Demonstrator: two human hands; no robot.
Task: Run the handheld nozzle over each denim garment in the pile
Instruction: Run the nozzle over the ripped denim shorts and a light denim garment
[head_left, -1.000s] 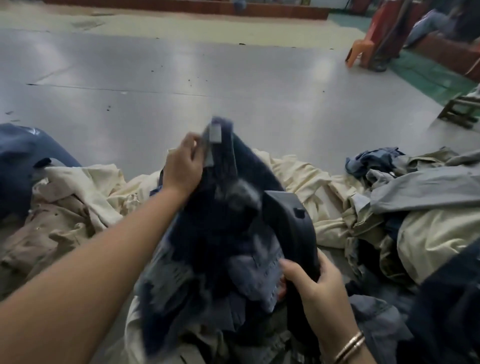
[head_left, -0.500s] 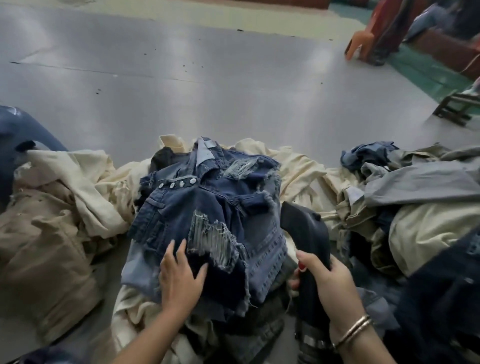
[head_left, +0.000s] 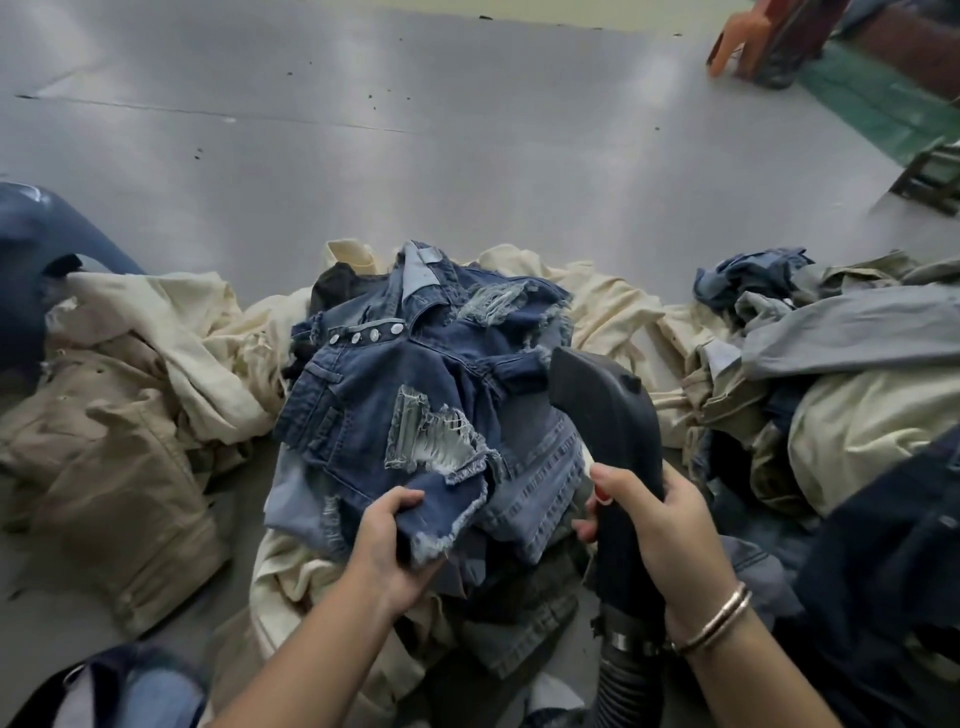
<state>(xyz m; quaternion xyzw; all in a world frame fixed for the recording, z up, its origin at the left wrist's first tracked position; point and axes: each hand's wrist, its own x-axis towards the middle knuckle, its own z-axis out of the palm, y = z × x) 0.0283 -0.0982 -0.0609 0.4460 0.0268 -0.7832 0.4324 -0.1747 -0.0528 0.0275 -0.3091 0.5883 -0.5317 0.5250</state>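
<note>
A ripped dark-blue denim garment (head_left: 395, 395) with a row of metal studs lies on top of the pile in front of me. My left hand (head_left: 387, 551) grips its frayed near hem, thumb on top. My right hand (head_left: 657, 525) holds the black handheld nozzle (head_left: 605, 410) by its neck. The nozzle's head rests against the right side of the denim garment. A ribbed grey hose (head_left: 621, 680) runs down from the nozzle toward me.
Cream and tan garments (head_left: 130, 415) spread to the left, with grey, cream and dark-blue clothes (head_left: 852, 395) heaped on the right. Bare grey floor (head_left: 415, 156) stretches beyond the pile. An orange stool (head_left: 737, 36) stands far right, a wooden frame (head_left: 930, 176) at the right edge.
The denim garment, held up a second ago, now lies on the pile. My left hand moved from lying flat on it to gripping its near hem. The nozzle stays against its right side.
</note>
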